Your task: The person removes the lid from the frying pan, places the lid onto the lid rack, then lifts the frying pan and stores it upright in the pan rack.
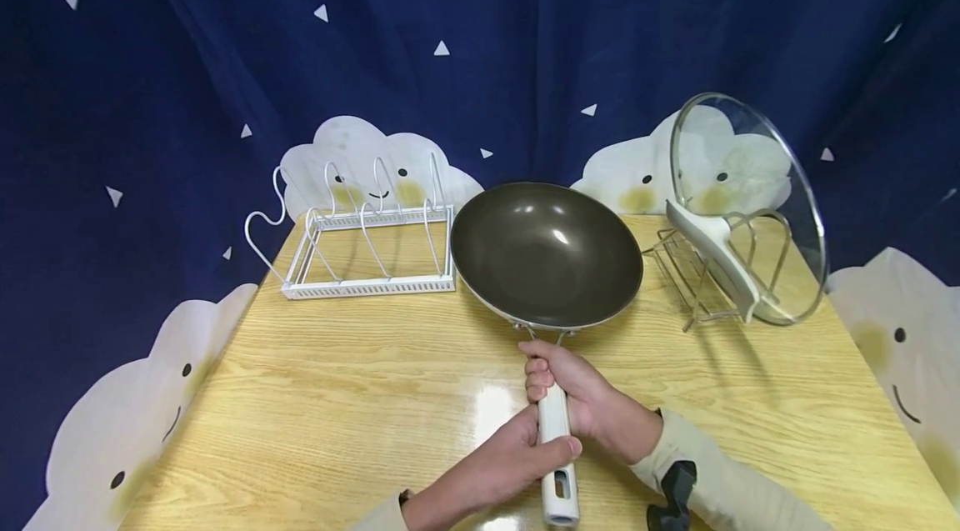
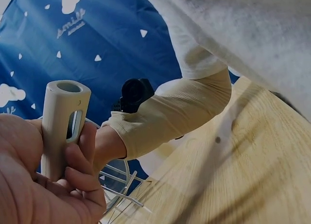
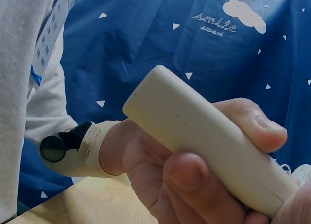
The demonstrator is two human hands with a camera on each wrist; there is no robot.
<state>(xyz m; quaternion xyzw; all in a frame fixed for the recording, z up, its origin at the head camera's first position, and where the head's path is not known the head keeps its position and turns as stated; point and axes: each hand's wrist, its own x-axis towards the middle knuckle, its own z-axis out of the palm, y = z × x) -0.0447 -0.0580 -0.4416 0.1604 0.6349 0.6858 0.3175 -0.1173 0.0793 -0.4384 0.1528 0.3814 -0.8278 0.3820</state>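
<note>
A dark-coated wok [image 1: 547, 256] with a long cream handle [image 1: 554, 414] is held over the table by both hands. My right hand [image 1: 581, 389] grips the handle close to the pan, thumb pointing toward it. Lower down, near the slotted end, my left hand [image 1: 517, 452] has its fingers wrapped round the same handle. In the left wrist view, the handle [image 2: 60, 131] stands between thumb and curled fingers. The right wrist view shows the plain side of the handle [image 3: 204, 136] with fingers on both sides.
To the left of the wok stands a white wire rack [image 1: 367, 288]. On the right, a glass lid [image 1: 806, 181] with a cream handle leans upright in a metal wire stand [image 1: 697, 298]. A blue curtain [image 1: 480, 31] hangs behind the wooden table [image 1: 337, 398].
</note>
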